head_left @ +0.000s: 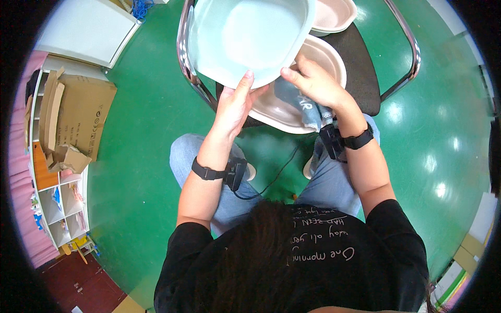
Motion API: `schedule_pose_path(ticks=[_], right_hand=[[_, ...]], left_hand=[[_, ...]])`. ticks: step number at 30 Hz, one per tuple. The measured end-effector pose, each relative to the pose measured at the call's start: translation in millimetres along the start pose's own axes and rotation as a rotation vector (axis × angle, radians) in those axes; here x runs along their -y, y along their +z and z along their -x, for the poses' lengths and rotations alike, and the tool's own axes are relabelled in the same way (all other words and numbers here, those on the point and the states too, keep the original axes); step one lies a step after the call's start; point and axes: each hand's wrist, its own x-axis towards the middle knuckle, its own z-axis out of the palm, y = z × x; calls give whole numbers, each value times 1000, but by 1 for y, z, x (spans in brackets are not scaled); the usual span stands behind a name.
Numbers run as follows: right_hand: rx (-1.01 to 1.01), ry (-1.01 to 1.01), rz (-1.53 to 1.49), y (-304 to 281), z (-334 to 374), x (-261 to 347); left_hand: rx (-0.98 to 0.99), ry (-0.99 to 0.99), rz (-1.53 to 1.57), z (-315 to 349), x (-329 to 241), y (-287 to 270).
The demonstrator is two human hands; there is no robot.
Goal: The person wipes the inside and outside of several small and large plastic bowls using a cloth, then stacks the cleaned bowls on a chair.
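A pale blue plastic basin (pixel 248 31) is raised in front of me, its inside facing up and bare. My left hand (pixel 235 107) grips its near rim, thumb over the edge and fingers underneath. At the basin's lower right edge, my right hand (pixel 315 83) has its thumb against the rim and its other fingers partly hidden behind. Under the right palm lies a grey-blue cloth (pixel 308 112) with pale lettering; the hand hides how it is supported. A beige oval basin (pixel 282 121) sits below, partly covered by the blue one.
The basins are on a dark chair seat (pixel 362 62) with curved chrome armrests (pixel 412 47). Another pinkish basin (pixel 334 13) stands at the back right. A cable (pixel 282 169) runs from my left wrist strap. Cardboard boxes (pixel 83 115) and a shelf (pixel 62 208) line the left.
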Motion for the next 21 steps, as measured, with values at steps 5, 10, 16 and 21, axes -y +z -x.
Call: schedule_pose_path(ticks=[5,10,16,21], right_hand=[[100,78,-194,-6,2,17],[103,198,-428,-9,3,18],[-118,326,-1134,-12,-6,5],[-112,431,-1353,-24,-13,-5]], left_hand=[[-32,-15,-52,2,-1,1],[-21,-14,-80,-2,5,-3],[85,125,-260,2,8,3],[210,304,-601,4,10,-5]])
